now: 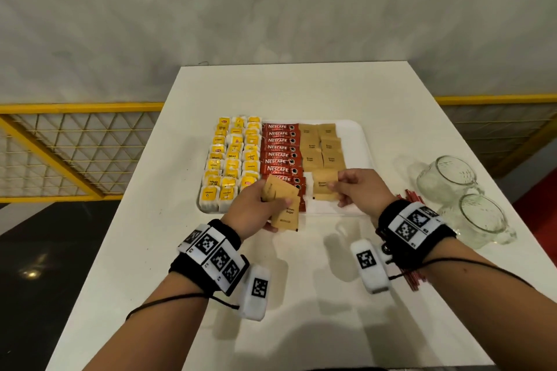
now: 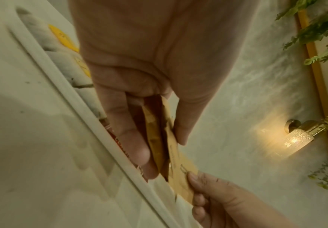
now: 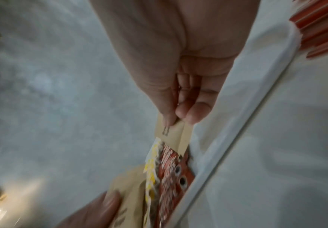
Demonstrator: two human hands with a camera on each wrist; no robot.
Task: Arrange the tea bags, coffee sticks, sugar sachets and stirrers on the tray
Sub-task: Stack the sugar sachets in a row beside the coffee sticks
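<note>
A white tray holds yellow tea bags in rows on its left, red coffee sticks in the middle and brown sugar sachets to their right. My left hand grips a small stack of brown sugar sachets over the tray's near edge; in the left wrist view the stack sits between thumb and fingers. My right hand pinches one brown sachet just above the tray's near right part, seen as a sachet in the right wrist view. Red stirrers lie on the table behind my right wrist.
Two clear glass mugs lie on the white table to the right of the tray. More red stirrers show under my right forearm. A yellow railing runs beyond the table's left side.
</note>
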